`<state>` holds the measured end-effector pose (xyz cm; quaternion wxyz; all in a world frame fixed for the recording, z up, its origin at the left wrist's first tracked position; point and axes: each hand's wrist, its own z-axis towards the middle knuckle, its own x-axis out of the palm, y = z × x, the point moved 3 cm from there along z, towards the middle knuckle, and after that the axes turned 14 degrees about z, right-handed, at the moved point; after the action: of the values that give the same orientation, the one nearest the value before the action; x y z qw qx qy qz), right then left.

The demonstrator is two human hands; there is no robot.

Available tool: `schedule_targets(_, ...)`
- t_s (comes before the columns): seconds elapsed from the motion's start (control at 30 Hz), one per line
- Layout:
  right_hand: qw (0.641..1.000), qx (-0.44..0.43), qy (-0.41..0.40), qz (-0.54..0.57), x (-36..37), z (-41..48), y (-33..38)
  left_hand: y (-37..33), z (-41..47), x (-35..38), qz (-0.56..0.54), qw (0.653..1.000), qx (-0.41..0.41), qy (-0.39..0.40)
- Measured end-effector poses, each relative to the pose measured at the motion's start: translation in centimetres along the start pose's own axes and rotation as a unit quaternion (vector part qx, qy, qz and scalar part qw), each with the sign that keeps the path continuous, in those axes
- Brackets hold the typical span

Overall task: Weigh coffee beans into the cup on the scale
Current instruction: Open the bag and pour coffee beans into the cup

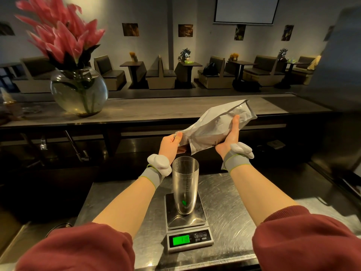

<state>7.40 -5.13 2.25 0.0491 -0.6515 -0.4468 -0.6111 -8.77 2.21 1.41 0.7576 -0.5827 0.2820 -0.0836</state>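
Observation:
A tall clear cup stands upright on a steel digital scale whose green display is lit. Above and just behind the cup, a white coffee bag is held tilted, its lower end pointing down toward the cup's mouth. My left hand pinches the bag's lower left corner. My right hand grips the bag from underneath at its middle, thumb up its side. No beans are visible falling; the cup's bottom looks dark.
The scale sits on a scratched steel counter. A raised bar ledge runs behind, carrying a round glass vase of pink flowers at the left. A sink area lies at the lower left. Booths and tables fill the background.

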Motion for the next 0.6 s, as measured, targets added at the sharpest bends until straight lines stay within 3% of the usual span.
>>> schedule_targets(0.6,1.000,0.001,0.006,0.007,0.08,0.42,0.38,0.00,0.36,0.44,-0.010,1.000,-0.003,0.001)
